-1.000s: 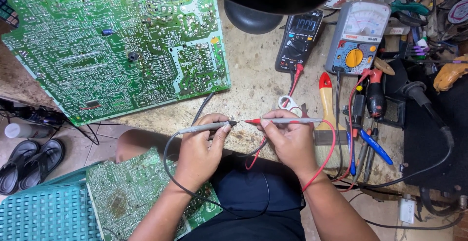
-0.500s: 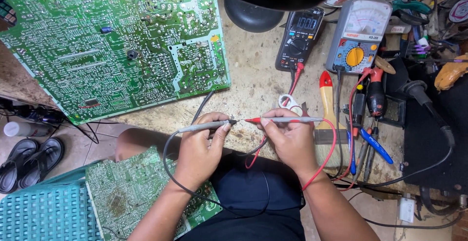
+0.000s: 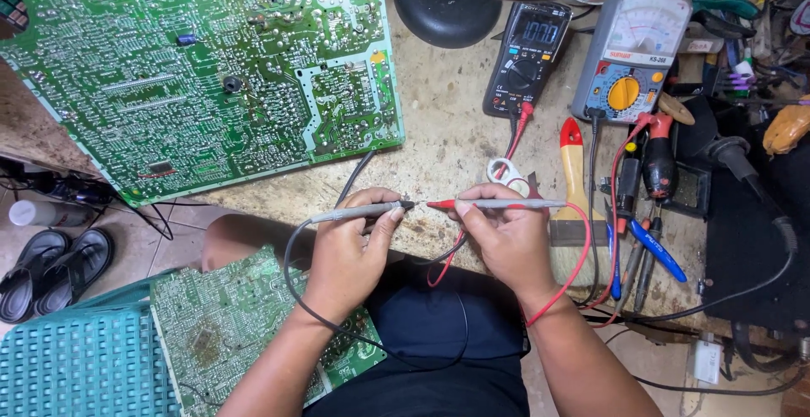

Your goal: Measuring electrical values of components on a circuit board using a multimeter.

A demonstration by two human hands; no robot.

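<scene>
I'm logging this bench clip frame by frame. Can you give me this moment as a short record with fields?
left hand: left hand holds black probe
right hand: right hand holds red probe
probe tips: pointing at each other, very close; contact unclear
meters: digital meter beside analog meter
board: large green board on bench
nearby: brush right of hands

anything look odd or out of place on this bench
The large green circuit board overhangs the worn bench edge at its lower left, partly unsupported. A second circuit board leans by the person's leg, off the bench.
</scene>
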